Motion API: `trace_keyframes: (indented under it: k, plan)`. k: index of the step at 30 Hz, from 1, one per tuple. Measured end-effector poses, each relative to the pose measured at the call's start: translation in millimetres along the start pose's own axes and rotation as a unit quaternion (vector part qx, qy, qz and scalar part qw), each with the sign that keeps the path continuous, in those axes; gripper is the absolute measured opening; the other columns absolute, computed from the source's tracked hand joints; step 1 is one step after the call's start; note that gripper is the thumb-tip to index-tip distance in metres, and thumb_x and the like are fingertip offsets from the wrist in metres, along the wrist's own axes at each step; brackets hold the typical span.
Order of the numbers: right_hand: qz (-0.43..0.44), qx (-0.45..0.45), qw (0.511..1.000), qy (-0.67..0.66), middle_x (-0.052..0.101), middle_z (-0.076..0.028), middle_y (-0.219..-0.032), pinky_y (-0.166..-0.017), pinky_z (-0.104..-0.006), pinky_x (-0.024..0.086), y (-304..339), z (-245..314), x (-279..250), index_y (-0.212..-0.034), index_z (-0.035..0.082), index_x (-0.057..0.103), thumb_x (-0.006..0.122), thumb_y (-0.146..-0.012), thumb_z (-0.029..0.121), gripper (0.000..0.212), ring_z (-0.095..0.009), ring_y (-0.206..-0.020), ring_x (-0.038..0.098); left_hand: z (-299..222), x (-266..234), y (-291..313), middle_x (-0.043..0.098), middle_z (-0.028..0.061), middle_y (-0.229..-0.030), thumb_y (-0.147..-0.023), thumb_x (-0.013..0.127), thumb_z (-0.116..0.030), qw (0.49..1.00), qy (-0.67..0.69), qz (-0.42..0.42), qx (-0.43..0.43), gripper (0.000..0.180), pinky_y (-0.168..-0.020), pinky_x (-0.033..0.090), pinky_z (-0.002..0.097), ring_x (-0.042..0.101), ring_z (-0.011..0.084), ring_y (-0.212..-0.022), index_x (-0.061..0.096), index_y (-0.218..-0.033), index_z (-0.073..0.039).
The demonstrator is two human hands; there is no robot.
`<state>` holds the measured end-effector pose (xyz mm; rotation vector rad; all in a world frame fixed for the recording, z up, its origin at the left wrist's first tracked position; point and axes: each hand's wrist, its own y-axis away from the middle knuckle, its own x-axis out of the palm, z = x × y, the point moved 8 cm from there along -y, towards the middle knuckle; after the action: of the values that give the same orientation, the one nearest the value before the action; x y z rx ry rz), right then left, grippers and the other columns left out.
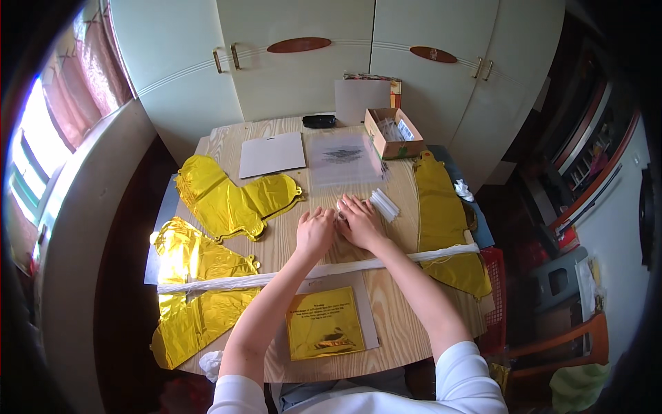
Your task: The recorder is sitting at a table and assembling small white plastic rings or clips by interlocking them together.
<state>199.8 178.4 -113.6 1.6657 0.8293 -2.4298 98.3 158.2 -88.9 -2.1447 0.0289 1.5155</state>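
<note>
White sleeves (466,372) lead to fingers (356,205) apparently covering something, white tubes (385,205) beside them.

The person wears a plain white short-sleeved top (376,405), its loose left sleeve (238,397) and right sleeve (463,369) wide at the hem and softly creased. Below its front edge shows a strip of grey cloth (341,391), too little to tell the garment. Both slim forearms (272,303) are bare, as are the left hand (315,234), the right hand (361,223) and their slender fingers (356,205).
</note>
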Motion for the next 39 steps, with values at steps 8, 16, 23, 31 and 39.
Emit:
trace_keyframes:
  k: [8,16,23,31,39]
  plan:
    - [-0.002,-0.016,1.000,0.006,0.043,-0.012,-0.133,-0.106,-0.0532,0.020,-3.2,1.5,-13.9,-0.115,0.013,0.057,0.059,-0.074,0.018,0.042,-0.031,-0.126,0.036,4.0,-9.2,2.4,0.064,0.0060,-0.079,-0.077,0.054,-0.013,0.999,0.018,-0.038,-0.007,0.008,-0.080,0.043,0.0390,0.061,0.0200,-0.086,0.059,-0.082,-0.009]
    - [-0.017,-0.030,0.999,0.003,0.046,-0.012,-0.130,-0.105,-0.0541,0.020,-5.8,1.8,-16.3,-0.107,0.014,0.061,0.062,-0.072,0.020,0.036,-0.030,-0.125,0.037,4.6,-10.0,2.3,0.063,0.0036,-0.077,-0.075,0.055,-0.014,0.997,-0.021,-0.078,0.016,0.006,-0.072,0.043,0.0368,0.061,0.0197,-0.082,0.059,-0.074,-0.010]
    - [-0.034,-0.031,0.999,-0.022,0.048,-0.010,-0.129,-0.104,-0.0544,0.021,-7.3,-0.1,-15.9,-0.108,0.017,0.061,0.064,-0.074,0.026,0.034,-0.028,-0.124,0.039,6.5,-5.6,-0.9,0.063,0.0019,-0.083,-0.078,0.056,-0.020,0.998,-0.048,-0.025,-0.010,0.010,-0.073,0.042,0.0375,0.059,0.0207,-0.085,0.061,-0.082,-0.012]
    - [-0.022,-0.018,0.999,-0.045,0.057,-0.004,-0.116,-0.102,-0.0550,0.024,-7.1,-2.8,-17.1,-0.107,0.016,0.061,0.065,-0.076,0.029,0.034,-0.022,-0.113,0.049,1.8,-4.2,-6.7,0.063,0.0014,-0.075,-0.074,0.058,-0.018,0.994,-0.070,-0.085,0.014,0.006,-0.066,0.042,0.0361,0.060,0.0195,-0.077,0.059,-0.073,-0.012]
    - [-0.029,-0.015,0.998,-0.049,0.058,-0.003,-0.112,-0.103,-0.0530,0.023,-7.9,-5.1,-18.6,-0.107,0.015,0.061,0.065,-0.077,0.031,0.035,-0.020,-0.108,0.051,-0.9,-6.6,-9.8,0.062,0.0019,-0.072,-0.071,0.058,-0.017,0.990,-0.082,-0.114,0.022,0.005,-0.065,0.042,0.0353,0.060,0.0192,-0.075,0.059,-0.069,-0.012]
